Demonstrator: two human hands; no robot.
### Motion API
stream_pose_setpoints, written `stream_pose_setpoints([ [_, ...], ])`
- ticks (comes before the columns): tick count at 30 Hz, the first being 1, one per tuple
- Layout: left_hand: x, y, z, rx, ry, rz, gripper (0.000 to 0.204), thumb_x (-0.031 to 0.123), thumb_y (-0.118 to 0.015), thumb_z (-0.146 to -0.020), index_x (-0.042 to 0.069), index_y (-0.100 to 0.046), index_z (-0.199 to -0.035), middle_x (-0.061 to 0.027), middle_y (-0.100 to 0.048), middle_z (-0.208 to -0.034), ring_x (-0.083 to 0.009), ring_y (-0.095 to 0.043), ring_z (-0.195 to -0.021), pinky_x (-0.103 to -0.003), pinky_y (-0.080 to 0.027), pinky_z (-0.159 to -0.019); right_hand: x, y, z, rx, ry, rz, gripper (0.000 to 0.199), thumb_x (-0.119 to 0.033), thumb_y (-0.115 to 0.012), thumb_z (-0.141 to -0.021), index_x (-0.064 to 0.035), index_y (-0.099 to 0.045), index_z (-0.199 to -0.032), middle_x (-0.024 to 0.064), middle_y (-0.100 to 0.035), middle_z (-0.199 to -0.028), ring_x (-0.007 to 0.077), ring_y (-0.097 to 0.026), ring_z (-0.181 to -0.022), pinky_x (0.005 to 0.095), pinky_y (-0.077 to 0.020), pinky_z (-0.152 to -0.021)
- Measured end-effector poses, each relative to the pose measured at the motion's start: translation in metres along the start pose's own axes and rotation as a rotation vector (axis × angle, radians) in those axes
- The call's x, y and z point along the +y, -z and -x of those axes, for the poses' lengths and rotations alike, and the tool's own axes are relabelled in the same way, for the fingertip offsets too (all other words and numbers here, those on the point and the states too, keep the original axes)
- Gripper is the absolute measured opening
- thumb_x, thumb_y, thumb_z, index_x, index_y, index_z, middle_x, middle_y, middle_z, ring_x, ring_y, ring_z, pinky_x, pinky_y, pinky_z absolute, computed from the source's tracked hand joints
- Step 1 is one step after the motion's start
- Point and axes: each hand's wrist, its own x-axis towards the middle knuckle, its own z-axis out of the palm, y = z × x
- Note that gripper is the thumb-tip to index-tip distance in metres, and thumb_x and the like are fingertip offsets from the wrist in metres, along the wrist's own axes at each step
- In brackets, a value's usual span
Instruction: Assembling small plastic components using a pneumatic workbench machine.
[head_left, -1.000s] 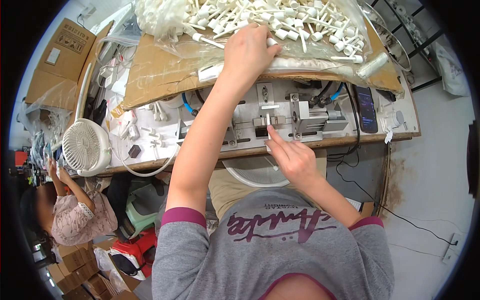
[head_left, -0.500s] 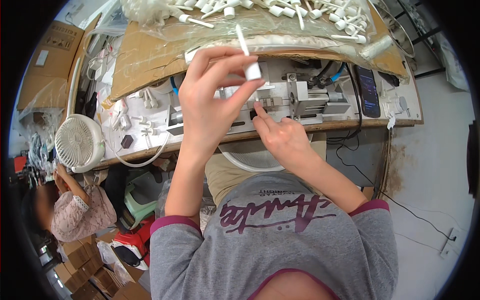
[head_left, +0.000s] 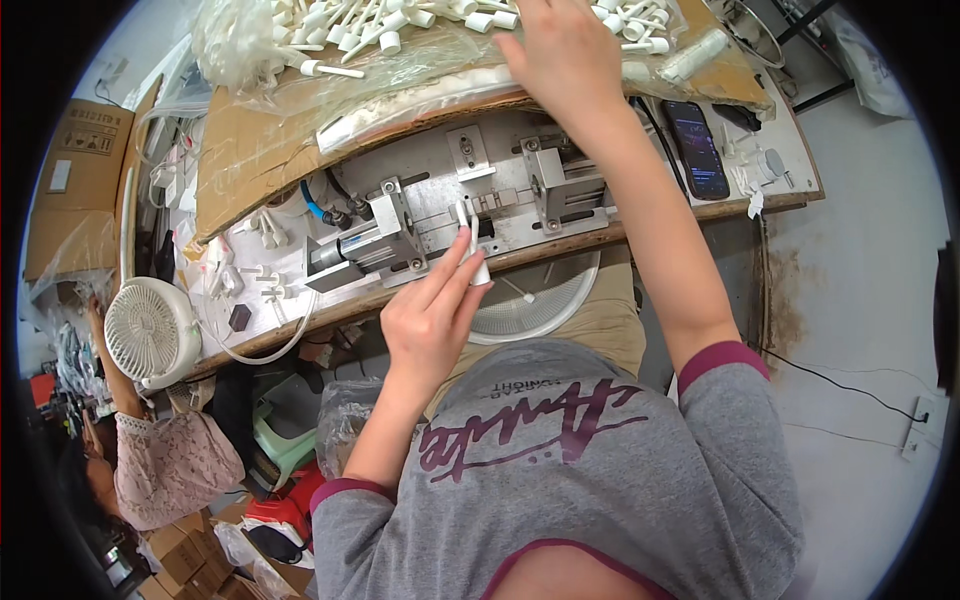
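My left hand (head_left: 430, 318) is in front of a metal clamping jig (head_left: 482, 208), its fingers closed on a white plastic stick with a thick round cap (head_left: 481, 271). The capped end sticks out below the fingertips, and the slim stem points up toward the middle of the jig. A second white rod end (head_left: 461, 212) shows beside that stem; I cannot tell whether it is held too. My right hand (head_left: 568, 55) reaches far forward over a heap of white capped sticks (head_left: 390, 40). Its thumb is stretched apart, and the other fingertips are cut off by the upper edge.
The heap lies on plastic film over a cardboard sheet (head_left: 250, 130). A round mesh basket (head_left: 565, 322) rests on my lap, with one white stick in it. A phone (head_left: 697, 150) lies right, a white fan (head_left: 150, 330) stands left. Another person (head_left: 175, 465) sits lower left.
My left hand has come down from above the jig with the capped stick, now turned cap toward me. My right hand has left the jig and moved forward to the heap.
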Motion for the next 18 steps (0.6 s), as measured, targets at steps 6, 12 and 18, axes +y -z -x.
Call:
stream_pose_setpoints([
  [6, -0.006, -0.024, 0.001, -0.126, -0.002, -0.167, 0.030, 0.013, -0.080, -0.076, 0.009, -0.074, -0.105, -0.0020, -0.068, -0.127, -0.0189, -0.065, -0.062, -0.028, -0.052, -0.057, 0.011, -0.021, -0.022, -0.351, -0.209, -0.027, 0.026, -0.021, -0.067, -0.084, -0.0024, -0.064, -0.103, 0.0186, -0.066, -0.095, 0.0361, -0.064, -0.099, 0.0453, -0.0526, -0.084],
  [12, -0.010, -0.024, -0.011, -0.129, -0.044, -0.267, 0.028, 0.015, -0.079, -0.076, 0.012, -0.075, -0.103, 0.0006, -0.068, -0.128, -0.0198, -0.061, -0.055, -0.027, -0.050, -0.055, 0.008, -0.014, -0.010, -0.312, -0.133, -0.118, 0.028, -0.019, -0.066, -0.086, -0.0033, -0.066, -0.109, 0.0206, -0.062, -0.100, 0.0380, -0.064, -0.098, 0.0463, -0.0520, -0.086],
  [18, -0.011, -0.025, -0.009, -0.136, -0.022, -0.253, 0.028, 0.017, -0.080, -0.076, 0.011, -0.075, -0.103, 0.0004, -0.067, -0.129, -0.0219, -0.061, -0.056, -0.027, -0.051, -0.056, 0.006, -0.005, 0.002, -0.142, -0.039, -0.295, 0.028, -0.010, -0.062, -0.089, 0.0012, -0.067, -0.114, 0.0218, -0.060, -0.099, 0.0376, -0.063, -0.095, 0.0442, -0.0522, -0.082],
])
